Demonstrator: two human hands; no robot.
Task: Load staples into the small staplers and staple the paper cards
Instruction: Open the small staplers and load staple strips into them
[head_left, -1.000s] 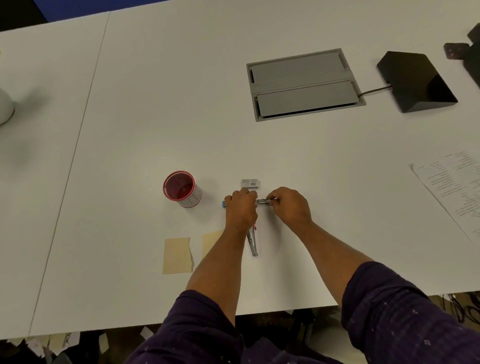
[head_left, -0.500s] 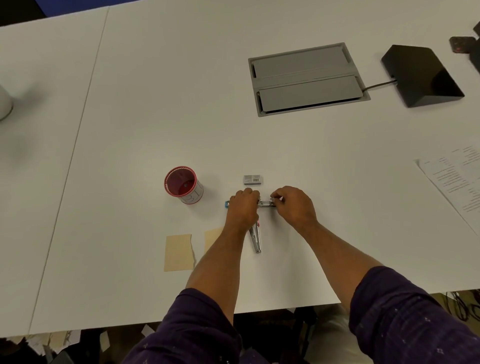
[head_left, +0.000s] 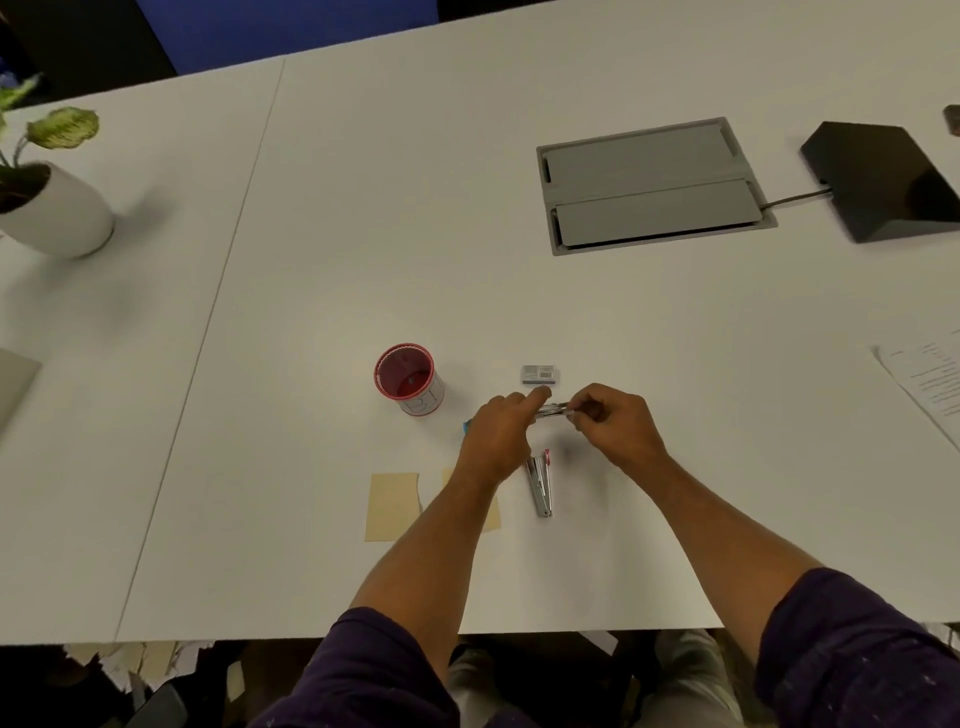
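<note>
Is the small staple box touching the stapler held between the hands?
Apart. The head view shows a strip of bare table between the staple box and the stapler gripped by both hands.

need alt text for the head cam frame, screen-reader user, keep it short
Over a white table, the left hand and right hand hold a small stapler between them. A second stapler, two tan paper cards, a staple box and a red cup lie nearby.
</note>
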